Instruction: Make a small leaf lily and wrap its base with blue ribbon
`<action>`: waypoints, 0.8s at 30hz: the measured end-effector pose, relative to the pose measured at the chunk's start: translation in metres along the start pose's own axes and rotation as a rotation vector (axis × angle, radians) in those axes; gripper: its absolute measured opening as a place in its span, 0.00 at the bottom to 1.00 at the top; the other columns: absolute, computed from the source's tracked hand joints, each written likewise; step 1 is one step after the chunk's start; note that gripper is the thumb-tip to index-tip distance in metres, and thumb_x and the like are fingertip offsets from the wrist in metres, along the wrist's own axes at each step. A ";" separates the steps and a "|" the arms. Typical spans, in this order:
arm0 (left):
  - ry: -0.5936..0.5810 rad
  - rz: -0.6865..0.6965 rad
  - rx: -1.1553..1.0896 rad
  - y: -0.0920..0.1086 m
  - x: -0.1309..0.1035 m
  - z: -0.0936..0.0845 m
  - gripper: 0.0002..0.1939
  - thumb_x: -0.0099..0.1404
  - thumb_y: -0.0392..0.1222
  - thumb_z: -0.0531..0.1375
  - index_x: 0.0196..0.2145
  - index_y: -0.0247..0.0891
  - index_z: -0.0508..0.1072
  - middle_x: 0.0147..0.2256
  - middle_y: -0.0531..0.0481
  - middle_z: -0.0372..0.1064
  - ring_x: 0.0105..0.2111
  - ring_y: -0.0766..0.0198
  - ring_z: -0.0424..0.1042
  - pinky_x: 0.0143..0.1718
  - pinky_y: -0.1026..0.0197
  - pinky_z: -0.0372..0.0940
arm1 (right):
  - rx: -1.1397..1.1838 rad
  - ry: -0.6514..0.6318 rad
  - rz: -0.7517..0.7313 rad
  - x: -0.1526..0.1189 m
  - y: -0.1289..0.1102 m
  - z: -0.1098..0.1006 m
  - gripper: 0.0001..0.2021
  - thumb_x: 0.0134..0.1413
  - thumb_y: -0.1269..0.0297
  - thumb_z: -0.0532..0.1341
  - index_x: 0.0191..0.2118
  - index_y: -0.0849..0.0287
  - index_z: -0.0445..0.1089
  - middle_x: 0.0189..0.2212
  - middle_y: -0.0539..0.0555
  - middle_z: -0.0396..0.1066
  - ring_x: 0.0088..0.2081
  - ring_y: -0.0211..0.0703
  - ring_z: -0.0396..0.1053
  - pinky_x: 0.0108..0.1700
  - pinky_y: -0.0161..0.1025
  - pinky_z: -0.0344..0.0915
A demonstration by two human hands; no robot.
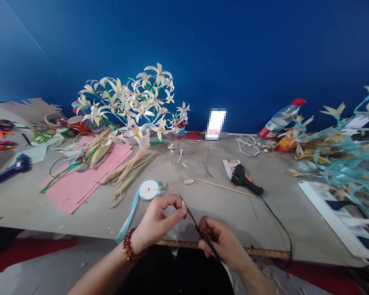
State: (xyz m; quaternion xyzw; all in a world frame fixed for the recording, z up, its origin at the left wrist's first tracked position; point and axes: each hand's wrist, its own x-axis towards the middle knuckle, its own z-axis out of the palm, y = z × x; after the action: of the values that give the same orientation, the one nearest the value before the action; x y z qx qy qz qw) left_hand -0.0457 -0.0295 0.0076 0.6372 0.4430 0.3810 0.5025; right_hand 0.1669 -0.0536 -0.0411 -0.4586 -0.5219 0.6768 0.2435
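Note:
My right hand (219, 239) is closed around dark, slim scissors (195, 224), seen almost edge-on. Their tip reaches up and left to the fingers of my left hand (164, 215). Thumb and forefinger of that hand pinch a small pale piece (183, 205), mostly covered by the fingertips; it looks like a strip of dried husk. Both hands are above the table's front edge. Just behind my left hand lies a roll of light blue ribbon (149, 189), its loose end trailing towards the front edge.
A black glue gun (246, 180) with its cord lies right of a thin wooden stick (226, 187). Pale husk flowers (141, 98) stand in cups at the back left. Pink sheets (69, 190) and dried husks (129, 168) lie left. A tilted bottle (278, 119) leans at the back right.

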 end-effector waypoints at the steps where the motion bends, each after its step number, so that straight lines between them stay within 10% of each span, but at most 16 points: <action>1: 0.000 0.001 -0.003 0.000 0.000 0.000 0.09 0.66 0.38 0.58 0.26 0.37 0.69 0.28 0.50 0.72 0.31 0.63 0.70 0.38 0.63 0.62 | -0.002 0.008 0.001 0.000 0.000 0.000 0.28 0.39 0.38 0.69 0.26 0.56 0.59 0.18 0.43 0.61 0.19 0.31 0.58 0.23 0.31 0.54; 24: -0.081 -0.018 -0.015 0.003 0.003 -0.006 0.11 0.67 0.41 0.58 0.27 0.36 0.70 0.28 0.49 0.73 0.31 0.63 0.70 0.36 0.63 0.62 | 0.063 0.002 0.003 0.003 0.015 -0.002 0.28 0.38 0.39 0.70 0.25 0.55 0.57 0.15 0.42 0.62 0.15 0.29 0.56 0.18 0.29 0.48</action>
State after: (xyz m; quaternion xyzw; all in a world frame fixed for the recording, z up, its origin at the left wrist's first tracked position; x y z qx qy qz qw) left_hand -0.0495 -0.0252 0.0114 0.6444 0.4251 0.3537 0.5281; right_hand 0.1691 -0.0553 -0.0562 -0.4521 -0.4995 0.6928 0.2573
